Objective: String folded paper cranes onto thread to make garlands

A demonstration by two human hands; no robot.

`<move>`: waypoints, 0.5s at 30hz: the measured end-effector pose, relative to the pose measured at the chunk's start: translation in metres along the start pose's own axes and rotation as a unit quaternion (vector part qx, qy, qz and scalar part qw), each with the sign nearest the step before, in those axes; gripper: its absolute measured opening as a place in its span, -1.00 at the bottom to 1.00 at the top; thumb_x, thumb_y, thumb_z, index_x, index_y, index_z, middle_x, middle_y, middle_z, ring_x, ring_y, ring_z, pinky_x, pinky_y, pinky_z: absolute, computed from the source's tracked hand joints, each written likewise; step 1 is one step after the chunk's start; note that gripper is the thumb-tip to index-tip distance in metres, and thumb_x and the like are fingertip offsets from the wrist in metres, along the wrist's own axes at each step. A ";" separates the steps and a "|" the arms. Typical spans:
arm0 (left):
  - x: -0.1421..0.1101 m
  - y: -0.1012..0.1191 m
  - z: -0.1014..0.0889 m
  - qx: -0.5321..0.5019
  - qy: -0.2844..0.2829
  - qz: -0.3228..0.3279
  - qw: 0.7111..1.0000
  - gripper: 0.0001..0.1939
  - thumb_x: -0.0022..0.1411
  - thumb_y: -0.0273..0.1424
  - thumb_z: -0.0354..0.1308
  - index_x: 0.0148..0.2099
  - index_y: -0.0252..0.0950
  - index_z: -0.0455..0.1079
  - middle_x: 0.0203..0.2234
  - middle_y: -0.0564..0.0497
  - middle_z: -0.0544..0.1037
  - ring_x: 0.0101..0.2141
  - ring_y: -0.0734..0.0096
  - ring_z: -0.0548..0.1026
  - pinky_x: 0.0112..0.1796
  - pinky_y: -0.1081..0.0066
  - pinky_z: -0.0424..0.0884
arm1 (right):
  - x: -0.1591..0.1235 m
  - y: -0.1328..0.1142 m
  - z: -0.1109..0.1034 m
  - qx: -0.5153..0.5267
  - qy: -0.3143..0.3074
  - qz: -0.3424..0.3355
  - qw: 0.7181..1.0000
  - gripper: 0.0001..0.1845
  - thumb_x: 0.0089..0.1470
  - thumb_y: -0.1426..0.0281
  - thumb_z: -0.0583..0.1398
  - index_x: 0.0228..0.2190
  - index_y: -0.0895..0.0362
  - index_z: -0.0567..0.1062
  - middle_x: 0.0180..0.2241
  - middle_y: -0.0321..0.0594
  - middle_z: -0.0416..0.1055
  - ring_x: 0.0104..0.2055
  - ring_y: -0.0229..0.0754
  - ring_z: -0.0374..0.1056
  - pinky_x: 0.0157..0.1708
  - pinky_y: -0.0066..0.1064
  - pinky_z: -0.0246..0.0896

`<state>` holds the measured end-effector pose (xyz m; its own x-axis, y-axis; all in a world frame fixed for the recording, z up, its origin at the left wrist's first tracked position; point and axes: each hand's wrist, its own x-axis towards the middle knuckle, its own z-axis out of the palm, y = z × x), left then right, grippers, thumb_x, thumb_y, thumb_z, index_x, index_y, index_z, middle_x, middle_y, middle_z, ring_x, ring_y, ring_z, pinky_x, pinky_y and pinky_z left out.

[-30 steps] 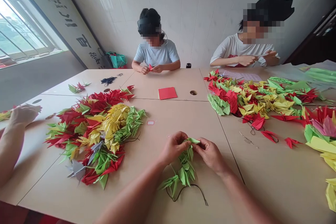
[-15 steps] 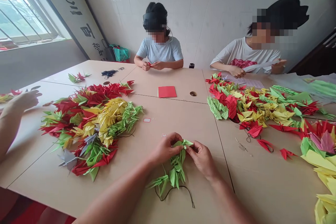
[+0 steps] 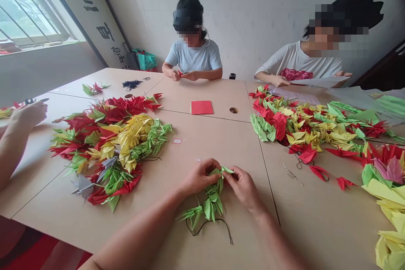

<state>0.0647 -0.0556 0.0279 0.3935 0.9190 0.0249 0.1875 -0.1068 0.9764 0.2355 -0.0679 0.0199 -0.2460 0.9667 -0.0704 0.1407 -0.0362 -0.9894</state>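
Between my two hands is a green paper crane (image 3: 225,170) at the top of a string of green cranes (image 3: 212,203). My left hand (image 3: 202,176) is closed, thumb and fingers pinching the crane from the left. From the right, my right hand (image 3: 243,187) pinches a pointed tip of the same crane. The rest of the string hangs below my left hand and lies on the table, where a dark cord (image 3: 211,222) curls out from its lower end. Whether a needle or thread sits between my fingers is hidden.
A heap of red, yellow and green cranes (image 3: 126,135) lies left, another (image 3: 303,122) right. Red paper (image 3: 201,107) rests mid-table; a thin metal tool (image 3: 292,174) lies right. Two people (image 3: 193,57) sit opposite, and another person's hand (image 3: 30,114) reaches in at left.
The camera view has shifted slightly. My hands keep their pinch on the green crane, and its wings sit a little differently. The person opposite at right has spread a pale sheet lower.
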 end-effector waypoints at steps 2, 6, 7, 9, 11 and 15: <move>0.000 -0.001 0.000 -0.009 -0.003 -0.003 1.000 -0.79 0.09 -0.30 0.14 -0.27 -0.34 0.32 -0.51 0.07 0.34 -0.50 0.56 0.24 -0.48 0.51 0.16 | 0.001 0.002 0.001 -0.007 0.007 -0.008 1.000 -0.63 -0.02 0.06 0.16 -0.45 0.14 0.46 -0.51 -0.26 0.38 -0.43 -0.19 0.26 -0.43 -0.43 0.16; 0.001 -0.001 0.000 -0.039 -0.013 -0.009 0.999 -0.76 0.09 -0.25 0.15 -0.30 -0.34 0.30 -0.51 0.07 0.33 -0.50 0.57 0.25 -0.49 0.51 0.15 | 0.002 0.002 0.001 -0.026 0.014 -0.026 0.999 -0.64 -0.02 0.08 0.17 -0.51 0.15 0.44 -0.57 -0.32 0.29 -0.48 -0.25 0.18 -0.46 -0.46 0.09; 0.001 0.000 0.000 -0.045 -0.015 -0.009 0.999 -0.76 0.09 -0.25 0.15 -0.31 -0.34 0.29 -0.51 0.07 0.32 -0.51 0.58 0.24 -0.49 0.51 0.15 | 0.002 0.002 0.001 -0.028 0.014 -0.027 0.999 -0.64 -0.02 0.09 0.17 -0.52 0.15 0.43 -0.58 -0.33 0.27 -0.49 -0.26 0.16 -0.48 -0.47 0.07; 0.002 -0.001 0.000 -0.048 -0.014 -0.007 0.999 -0.76 0.08 -0.25 0.17 -0.33 -0.34 0.29 -0.52 0.07 0.32 -0.52 0.58 0.23 -0.50 0.51 0.14 | 0.002 0.001 0.000 -0.032 0.010 -0.025 0.999 -0.64 -0.02 0.09 0.17 -0.54 0.15 0.42 -0.60 -0.34 0.23 -0.50 -0.27 0.13 -0.50 -0.47 0.05; 0.002 -0.002 0.001 -0.039 -0.012 -0.006 0.999 -0.77 0.08 -0.26 0.17 -0.35 -0.34 0.30 -0.54 0.08 0.32 -0.52 0.58 0.23 -0.51 0.52 0.13 | 0.002 0.001 0.000 -0.039 0.004 -0.024 0.999 -0.63 -0.02 0.09 0.16 -0.54 0.15 0.42 -0.60 -0.35 0.22 -0.50 -0.27 0.11 -0.50 -0.47 0.04; 0.002 -0.003 0.001 -0.029 -0.001 -0.002 1.000 -0.77 0.07 -0.26 0.18 -0.35 -0.34 0.31 -0.55 0.08 0.32 -0.54 0.59 0.22 -0.53 0.53 0.12 | 0.004 0.002 0.000 -0.041 -0.009 -0.027 0.999 -0.64 0.00 0.10 0.14 -0.52 0.16 0.41 -0.57 -0.32 0.25 -0.48 -0.26 0.12 -0.47 -0.46 0.05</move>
<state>0.0660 -0.0542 0.0252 0.3950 0.9184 0.0205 0.1370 -0.0809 0.9873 0.2347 -0.0643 0.0177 -0.2724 0.9620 -0.0200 0.2048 0.0376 -0.9781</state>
